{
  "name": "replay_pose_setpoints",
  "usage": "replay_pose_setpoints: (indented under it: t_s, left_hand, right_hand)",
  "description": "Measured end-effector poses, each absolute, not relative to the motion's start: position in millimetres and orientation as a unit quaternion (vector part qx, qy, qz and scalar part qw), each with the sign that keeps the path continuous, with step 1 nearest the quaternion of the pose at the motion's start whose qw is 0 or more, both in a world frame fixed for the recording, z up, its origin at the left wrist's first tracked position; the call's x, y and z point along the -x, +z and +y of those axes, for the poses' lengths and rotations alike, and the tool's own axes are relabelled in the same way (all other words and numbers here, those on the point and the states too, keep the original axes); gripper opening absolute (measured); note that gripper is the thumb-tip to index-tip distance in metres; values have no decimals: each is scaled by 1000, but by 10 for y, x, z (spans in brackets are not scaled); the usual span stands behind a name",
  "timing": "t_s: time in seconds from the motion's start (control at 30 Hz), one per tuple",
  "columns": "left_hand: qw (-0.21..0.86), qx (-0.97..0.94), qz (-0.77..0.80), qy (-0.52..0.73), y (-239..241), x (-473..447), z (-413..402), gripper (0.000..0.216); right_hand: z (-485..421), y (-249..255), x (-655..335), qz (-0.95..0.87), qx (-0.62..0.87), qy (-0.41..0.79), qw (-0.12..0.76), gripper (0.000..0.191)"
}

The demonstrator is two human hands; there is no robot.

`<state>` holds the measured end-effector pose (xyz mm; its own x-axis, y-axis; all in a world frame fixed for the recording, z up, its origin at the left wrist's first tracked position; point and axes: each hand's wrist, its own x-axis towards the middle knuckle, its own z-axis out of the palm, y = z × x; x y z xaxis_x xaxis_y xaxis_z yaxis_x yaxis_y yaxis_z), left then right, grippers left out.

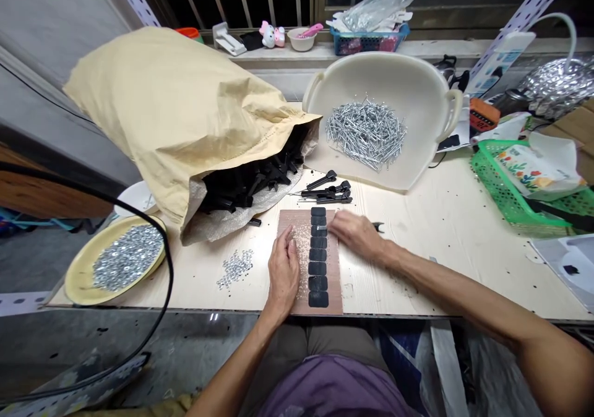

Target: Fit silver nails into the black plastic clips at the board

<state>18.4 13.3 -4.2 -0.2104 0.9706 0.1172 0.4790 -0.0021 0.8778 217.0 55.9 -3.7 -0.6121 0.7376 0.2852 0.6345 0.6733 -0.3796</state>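
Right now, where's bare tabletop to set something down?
Widest: tabletop between right forearm, white basin and green basket, bar specks. Smaller: between yellow bowl and loose metal pieces. Crowded: from paper sack past black plastic pieces to brown board, with left hand and right hand there.

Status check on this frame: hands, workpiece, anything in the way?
Left hand over left edge of brown board; right hand beside black pads, grip unclear. Pads in one column. Black parts just beyond board's far edge.
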Motion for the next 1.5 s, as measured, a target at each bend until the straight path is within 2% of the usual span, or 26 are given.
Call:
replay_pose_setpoints:
  t_s: [0.13,0.3,0.43,0.6,0.77,0.93,1.07,1.2,1.33,1.5]
  left_hand:
    - [296,-556,641,439,-53,-181,141,34]
    - [284,-561,642,439,-73,-185,148,34]
    - [255,-585,658,400,-74,-192,142,35]
    - [240,-595,657,395,-70,-193,136,35]
    - [233,-601,652,399,-87,-192,140,34]
    - [231,-603,650,400,-91,-190,136,34]
    - [234,-600,655,395,-91,-186,133,35]
    - [233,-603,650,399,-106,-184,138,35]
    - [239,-598,652,400,-101,-187,131,35]
    - [263,-591,647,403,-92,-164,118,36]
  right_hand:
    - [413,-113,-2156,-926,298,140,185,35]
    - [649,-77,-2220,-880,400,120,227,30]
    - [674,-60,-2220,-934,287,117,176,29]
    - [705,-33,-2198,-891,382,103,222,28]
    - [553,-36,-2148,-935,290,91,184,28]
    - [597,-22,-2148,-934,292,89,187,28]
    - [706,5,-2175,-901,359,106,217,29]
    - [665,21,-2172,-933,295,122,164,31]
    - [629,31,-2122,-903,362,127,193,30]
    - [520,-4,-2216,-917,324,149,178,28]
